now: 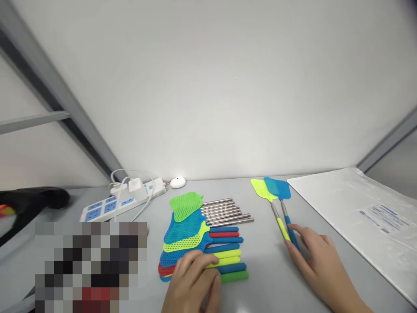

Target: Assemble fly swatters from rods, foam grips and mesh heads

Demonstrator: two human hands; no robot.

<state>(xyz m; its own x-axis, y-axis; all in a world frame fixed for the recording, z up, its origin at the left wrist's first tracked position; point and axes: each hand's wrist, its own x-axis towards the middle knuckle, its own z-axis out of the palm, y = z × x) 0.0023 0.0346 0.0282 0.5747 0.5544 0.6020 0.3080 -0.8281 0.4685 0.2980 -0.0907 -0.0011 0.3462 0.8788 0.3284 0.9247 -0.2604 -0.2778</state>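
Has the right hand at 2 swatters lying toward the right part of the grey surface: a yellow swatter and, just beside it, a blue swatter, with mesh heads overlapping at the far end and handles pointing back toward the hand. Sets the thumb by the lower end of the yellow handle and the index finger at the blue handle, with these fingers parted around the handles; cannot tell if gripping or merely touching.

Rests the left hand over the near side of a pile of swatters left of the other 2. Bends the fingers over the handles there; cannot tell from above if clenched on any. Shows green, blue, yellow and red in this pile, with heads overlapping at the left, handles pointing right, and bare metal rods at the far side.

Includes farther left a white power strip with white chargers and a cable, near a round white device. Includes at far right a clear plastic bag with a printed label. Ends behind at a pale wall.
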